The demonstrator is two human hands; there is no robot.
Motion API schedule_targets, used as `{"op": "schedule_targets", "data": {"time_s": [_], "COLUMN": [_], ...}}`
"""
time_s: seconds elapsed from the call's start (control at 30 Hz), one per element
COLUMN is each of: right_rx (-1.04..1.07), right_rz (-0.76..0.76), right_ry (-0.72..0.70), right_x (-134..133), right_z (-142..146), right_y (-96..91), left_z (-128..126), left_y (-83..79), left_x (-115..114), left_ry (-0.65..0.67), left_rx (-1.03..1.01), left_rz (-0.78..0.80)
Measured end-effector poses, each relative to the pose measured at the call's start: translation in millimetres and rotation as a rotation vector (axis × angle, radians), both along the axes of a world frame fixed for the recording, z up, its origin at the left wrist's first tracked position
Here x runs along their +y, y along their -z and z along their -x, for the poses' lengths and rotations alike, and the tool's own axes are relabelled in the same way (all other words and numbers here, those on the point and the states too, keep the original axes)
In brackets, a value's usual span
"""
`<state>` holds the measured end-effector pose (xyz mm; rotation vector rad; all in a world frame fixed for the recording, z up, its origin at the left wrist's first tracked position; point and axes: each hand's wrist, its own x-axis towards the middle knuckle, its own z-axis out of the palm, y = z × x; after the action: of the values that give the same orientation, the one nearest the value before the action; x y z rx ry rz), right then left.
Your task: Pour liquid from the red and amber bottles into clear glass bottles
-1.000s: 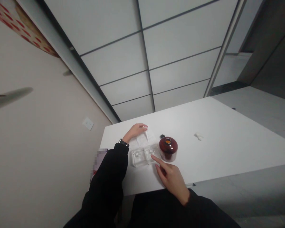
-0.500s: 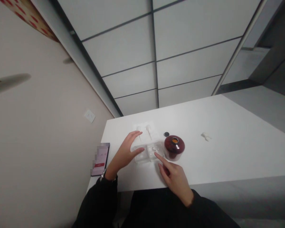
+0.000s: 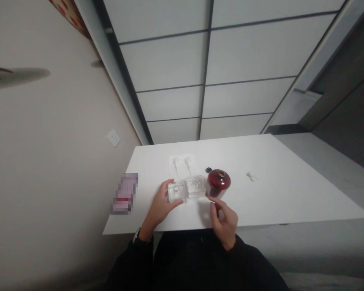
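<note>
My left hand holds the left half of a clear plastic box, thumb on its near edge and fingers along the far side. Joined or set against it on the right is a second clear half; small details inside are hard to make out. My right hand is nearest to a dark red glossy jar with an open top showing orange. Its index finger points toward the lower right of the box, the other fingers curl loosely, and nothing shows in them.
Two white pump-like pieces lie on a white sheet behind the box. A black cap lies by the jar. Farther right is a small white clip-like piece. A phone lies at the table's left edge, near the wall.
My left hand has closed from hovering over the box to holding its left half. My right hand has drawn back from the right half toward the jar. The view has shifted.
</note>
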<state>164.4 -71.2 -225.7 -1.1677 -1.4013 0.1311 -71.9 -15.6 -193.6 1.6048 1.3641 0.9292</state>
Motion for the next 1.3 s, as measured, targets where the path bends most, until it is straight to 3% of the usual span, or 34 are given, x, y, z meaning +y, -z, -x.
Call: {"op": "schedule_targets", "data": {"time_s": [0.1,0.17,0.3,0.37,0.5,0.6,0.77,0.93,1.1,1.3], "right_rx": [0.104,0.134,0.127,0.136,0.188,0.214,0.116,0.092,0.062,0.067], "right_rz": [-0.066,-0.043,0.181,0.254,0.23,0.222,0.235,0.24,0.214,0.226], "right_ry": [0.175,0.199,0.001,-0.034,0.043,0.001,-0.226,-0.379,-0.382,-0.367], "right_x": [2,12,39,46,34,9,-18,-10,0,0], "right_z": [-14,-25,-40,-43,-48,-47,-26,-6,-2,0], "right_y": [1.6,-1.8,-12.0,-14.7,-12.2,-6.5,-0.4,1.9,2.6,9.3], "left_z": [3,2,1,1,5,7,13,20,22,20], "left_y": [6.2,9.2,11.0,11.2,10.1,5.7,-9.9,-38.6,-65.2,-79.0], "left_x": [-16,-25,-34,-34,-37,-42,-49,-50,-45,-34], "left_ry": [-0.02,-0.051,-0.103,-0.115,-0.13,-0.118,-0.077,-0.009,0.05,0.05], "left_rx": [0.04,0.108,0.149,0.105,-0.007,-0.062,-0.083,-0.04,0.053,0.129], "left_rz": [0.011,0.008,-0.02,-0.021,-0.004,0.02,0.037,0.003,-0.045,-0.114]}}
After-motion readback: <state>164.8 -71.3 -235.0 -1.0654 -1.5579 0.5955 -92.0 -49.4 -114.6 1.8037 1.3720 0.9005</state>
